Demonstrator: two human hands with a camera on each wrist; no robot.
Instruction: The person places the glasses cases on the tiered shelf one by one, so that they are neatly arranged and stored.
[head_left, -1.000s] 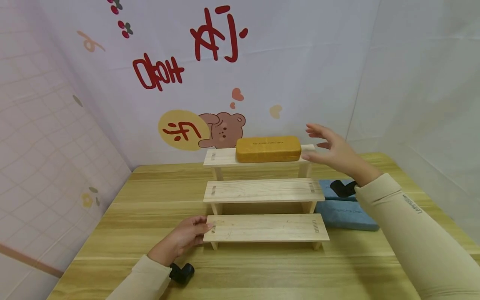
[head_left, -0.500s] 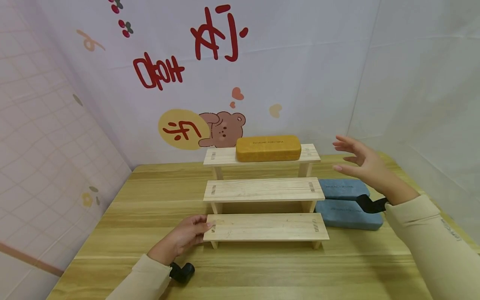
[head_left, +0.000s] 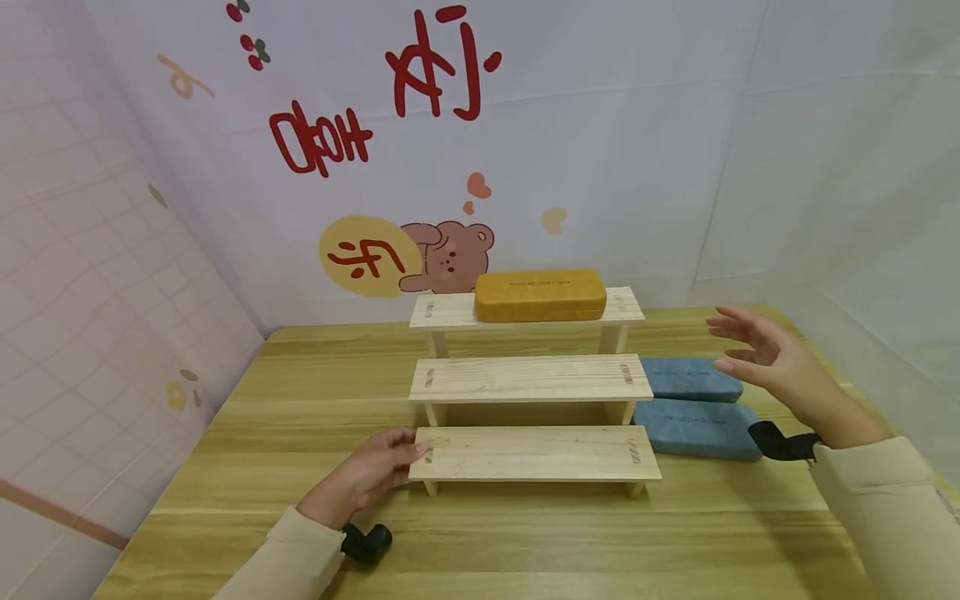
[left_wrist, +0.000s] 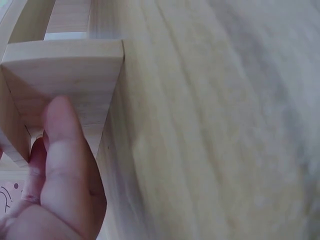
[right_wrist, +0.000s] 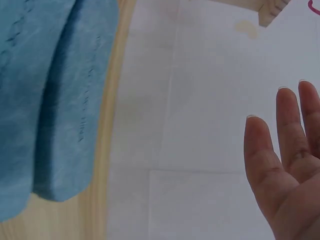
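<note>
A pale wooden three-tier stand (head_left: 532, 454) is on the table in the head view. My left hand (head_left: 367, 475) holds the left end of its lowest step, thumb on top and fingers underneath. In the left wrist view, those fingers (left_wrist: 65, 165) lie against the wood below the step. A mustard-yellow glasses case (head_left: 540, 297) rests on the top step. To the right of the stand lie two blue glasses cases, a rear one (head_left: 692, 379) and a front one (head_left: 697, 430). Holding nothing, my right hand (head_left: 783, 367) hovers just right of them, fingers spread and loosely bent.
The wood-grain table (head_left: 525, 542) reaches back to a white printed cloth (head_left: 600, 167) with red characters and a bear. Another pale cloth (head_left: 82, 292) closes off the left side. The middle step (head_left: 528, 379) lies between the top and lowest ones.
My right hand has moved away from the yellow case, rightward and down toward the blue cases. The left hand keeps its hold on the stand, and the yellow case stays on top.
</note>
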